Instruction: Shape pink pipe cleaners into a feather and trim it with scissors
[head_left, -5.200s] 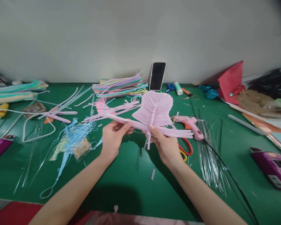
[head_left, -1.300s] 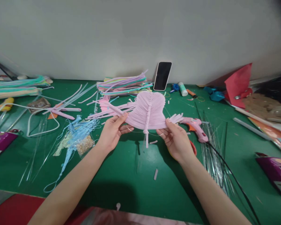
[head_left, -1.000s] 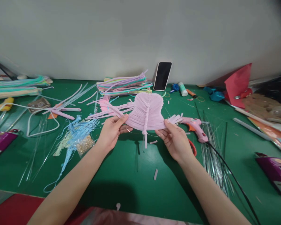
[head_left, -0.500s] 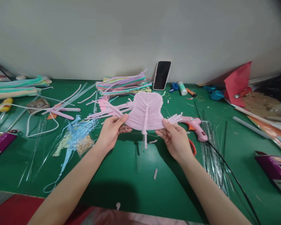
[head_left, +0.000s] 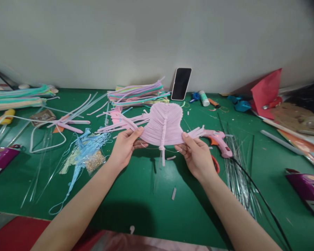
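1. So your leaf is up between both hands in the middle of your view, apparently just above the table, top edge facing the wall.
2. Your left hand pinches its lower left corner, thumb on top, other fingers loosely curled beneath. Your right hand has the same sort of pinch on the lower right corner. Neither's spread wide, and neither holds any tool.
3. How far along? I'd say the main body is pretty much formed: rows packed tight down both sides of the spine, top edge looking neat and rounded.
4. What looks unfinished to me is the bottom. The tail runs out past your left thumb, and the ends poke out past your right one, not yet cut level with the rest.
5. The stem hangs below with thin wires under it, and a fine wire loop bows between your fingers. Can't tell what that's fixed to.
6. Farther out, the glue gun lies just beyond your right hand, the scissors are mostly hidden behind it, and there's a spare bundle by the phone.
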`<state>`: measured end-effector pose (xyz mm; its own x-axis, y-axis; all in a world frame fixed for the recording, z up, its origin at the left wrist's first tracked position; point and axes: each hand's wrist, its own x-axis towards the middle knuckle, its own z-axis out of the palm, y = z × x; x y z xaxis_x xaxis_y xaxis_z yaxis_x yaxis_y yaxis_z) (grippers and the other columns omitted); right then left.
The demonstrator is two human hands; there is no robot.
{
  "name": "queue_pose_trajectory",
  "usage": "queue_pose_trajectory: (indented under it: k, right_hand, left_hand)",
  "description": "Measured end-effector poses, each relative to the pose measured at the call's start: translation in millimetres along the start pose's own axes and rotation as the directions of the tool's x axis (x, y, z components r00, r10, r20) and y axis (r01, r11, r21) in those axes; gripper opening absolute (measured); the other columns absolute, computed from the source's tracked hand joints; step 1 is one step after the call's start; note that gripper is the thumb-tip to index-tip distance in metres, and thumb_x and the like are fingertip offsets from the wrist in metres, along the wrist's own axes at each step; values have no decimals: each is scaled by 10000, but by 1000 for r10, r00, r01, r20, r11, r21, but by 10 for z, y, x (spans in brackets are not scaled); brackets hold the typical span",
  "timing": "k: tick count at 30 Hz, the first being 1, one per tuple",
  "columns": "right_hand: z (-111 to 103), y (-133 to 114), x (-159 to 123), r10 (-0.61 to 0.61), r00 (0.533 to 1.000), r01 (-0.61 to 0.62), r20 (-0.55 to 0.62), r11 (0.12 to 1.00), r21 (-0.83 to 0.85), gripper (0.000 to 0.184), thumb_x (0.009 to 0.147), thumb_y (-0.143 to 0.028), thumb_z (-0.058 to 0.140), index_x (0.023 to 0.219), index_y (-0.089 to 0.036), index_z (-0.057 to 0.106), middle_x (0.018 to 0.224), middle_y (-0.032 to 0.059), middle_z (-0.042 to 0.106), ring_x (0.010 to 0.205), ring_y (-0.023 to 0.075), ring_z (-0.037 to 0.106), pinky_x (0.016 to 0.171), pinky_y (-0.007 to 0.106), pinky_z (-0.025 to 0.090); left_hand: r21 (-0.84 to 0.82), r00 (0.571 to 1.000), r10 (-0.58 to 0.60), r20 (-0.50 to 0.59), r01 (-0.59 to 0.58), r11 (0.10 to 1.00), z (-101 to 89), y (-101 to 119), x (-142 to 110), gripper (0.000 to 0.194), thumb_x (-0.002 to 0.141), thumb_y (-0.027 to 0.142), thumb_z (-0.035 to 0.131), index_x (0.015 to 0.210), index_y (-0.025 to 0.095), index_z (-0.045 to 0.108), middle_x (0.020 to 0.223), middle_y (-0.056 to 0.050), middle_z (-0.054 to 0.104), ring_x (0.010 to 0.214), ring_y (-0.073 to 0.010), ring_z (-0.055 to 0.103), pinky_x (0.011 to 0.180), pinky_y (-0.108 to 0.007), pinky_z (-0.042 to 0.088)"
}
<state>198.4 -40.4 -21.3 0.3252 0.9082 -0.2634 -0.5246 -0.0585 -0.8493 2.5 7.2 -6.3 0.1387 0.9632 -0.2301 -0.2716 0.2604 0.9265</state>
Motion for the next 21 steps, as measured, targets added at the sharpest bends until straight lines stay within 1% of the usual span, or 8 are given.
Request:
queue_pose_trajectory:
  k: [3,7,9,12,14,17,21]
  right_hand:
    - [5,22,-4,-30,999,30,-21,1000,0,316,524,-361,894,603,-175,651,563,-46,659,498,83,632,569,204,615]
    - [2,87,-5,-124,991,124,-42,992,-20,293,572,-374,872,618,-167,670,557,-55,632,515,67,619,585,195,611]
    - [3,109,-4,-151,987,149,-55,988,-31,293,579,-377,868,620,-160,676,563,-48,638,527,68,624,597,197,611]
    - [9,106,-6,-140,989,138,-44,989,-43,284,565,-356,874,643,-155,690,608,-26,672,563,91,648,622,231,621]
    - [14,88,-10,-127,992,125,-29,991,-43,282,544,-335,882,646,-157,690,617,-28,674,570,96,651,630,244,623]
    - [11,69,-15,-126,992,126,-4,992,-26,283,539,-323,886,682,-166,700,633,-40,675,571,85,643,624,232,617]
    - [-12,74,-12,-139,990,139,20,990,-12,274,567,-298,880,747,-166,721,640,-46,678,582,70,639,622,194,604]
  left_hand:
    - [5,1000,20,-12,-20,1000,16,-2,-10,336,623,424,837,690,130,690,641,-40,723,518,-126,665,560,-209,581]
    - [14,996,75,-49,-74,997,27,-43,-12,342,655,426,817,729,119,687,692,-60,739,556,-144,683,572,-225,581]
    - [17,994,88,-60,-87,996,26,-64,-9,352,661,433,812,748,115,690,696,-59,737,564,-145,684,580,-229,582]
    - [10,993,87,-73,-87,996,21,-79,-1,356,646,432,821,739,116,688,682,-46,728,555,-135,676,582,-226,581]
    - [-6,994,80,-78,-80,997,14,-78,5,340,640,416,828,722,119,685,669,-34,720,544,-126,668,572,-219,580]
    - [-21,995,67,-69,-69,997,8,-68,9,321,638,396,832,716,121,688,651,-25,713,532,-117,660,559,-207,577]
    - [-19,996,58,-63,-59,998,16,-55,0,327,628,404,835,706,122,690,637,-25,711,520,-116,654,555,-206,577]
